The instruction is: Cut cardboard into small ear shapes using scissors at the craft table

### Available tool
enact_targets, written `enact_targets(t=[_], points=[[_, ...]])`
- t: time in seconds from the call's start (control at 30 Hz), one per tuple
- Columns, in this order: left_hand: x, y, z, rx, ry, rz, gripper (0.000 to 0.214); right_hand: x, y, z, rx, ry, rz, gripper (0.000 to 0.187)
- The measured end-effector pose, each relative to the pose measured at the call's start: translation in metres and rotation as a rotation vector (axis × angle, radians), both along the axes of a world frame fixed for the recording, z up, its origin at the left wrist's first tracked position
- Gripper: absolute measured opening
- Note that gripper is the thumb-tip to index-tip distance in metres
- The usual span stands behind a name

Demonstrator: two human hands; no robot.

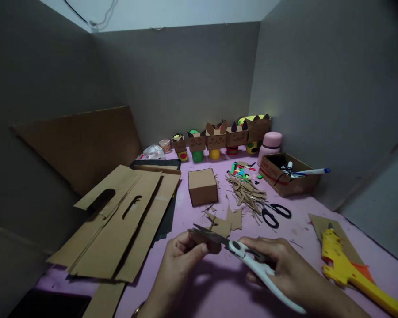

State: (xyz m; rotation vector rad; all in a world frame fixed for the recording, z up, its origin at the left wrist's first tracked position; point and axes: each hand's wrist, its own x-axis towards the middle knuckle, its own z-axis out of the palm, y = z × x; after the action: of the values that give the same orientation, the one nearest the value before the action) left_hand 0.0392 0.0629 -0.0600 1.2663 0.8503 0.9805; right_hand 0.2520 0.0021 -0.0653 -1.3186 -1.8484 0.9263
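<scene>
My left hand (182,256) pinches a small piece of cardboard (214,247) between thumb and fingers. In my right hand (278,260) is a pair of white-handled scissors (263,274), its blades pointing left and lying at the upper edge of that piece. How far the blades are parted is hard to make out. Just beyond the blades, cut cardboard scraps (230,221) lie on the pink tabletop (239,300). A closed cardboard box (203,187) sits behind them.
Flat cardboard sheets (119,221) are stacked at left. Black-handled scissors (277,215) lie by thin cardboard strips (247,190). At right are a yellow glue gun (341,260) and an open box (288,179) with pens. Several cardboard animal figures (215,140) and a pink bottle (270,145) stand behind.
</scene>
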Motion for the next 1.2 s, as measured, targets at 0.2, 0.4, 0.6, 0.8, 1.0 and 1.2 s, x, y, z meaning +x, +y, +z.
enact_targets(t=[0.2, 0.4, 0.6, 0.8, 1.0, 1.2], points=[[-0.003, 0.003, 0.000, 0.019, 0.065, -0.045, 0.008, 0.006, 0.003, -0.006, -0.006, -0.079, 0.015, 0.047], [-0.005, 0.004, 0.000, 0.044, 0.094, -0.101, 0.011, 0.006, 0.002, -0.006, -0.016, -0.100, 0.014, 0.043], [-0.003, 0.005, 0.001, 0.025, 0.100, -0.113, 0.010, 0.005, 0.001, -0.002, -0.050, -0.068, 0.042, 0.028], [-0.004, 0.005, 0.000, 0.017, 0.096, -0.135, 0.010, 0.006, 0.000, 0.000, -0.032, -0.074, 0.038, 0.023], [-0.007, 0.008, -0.009, 0.016, 0.092, -0.194, 0.011, 0.011, 0.003, -0.003, -0.025, -0.107, 0.051, 0.027], [-0.004, 0.004, -0.014, 0.021, 0.135, -0.228, 0.019, 0.009, 0.003, -0.015, -0.013, -0.121, 0.047, 0.048]])
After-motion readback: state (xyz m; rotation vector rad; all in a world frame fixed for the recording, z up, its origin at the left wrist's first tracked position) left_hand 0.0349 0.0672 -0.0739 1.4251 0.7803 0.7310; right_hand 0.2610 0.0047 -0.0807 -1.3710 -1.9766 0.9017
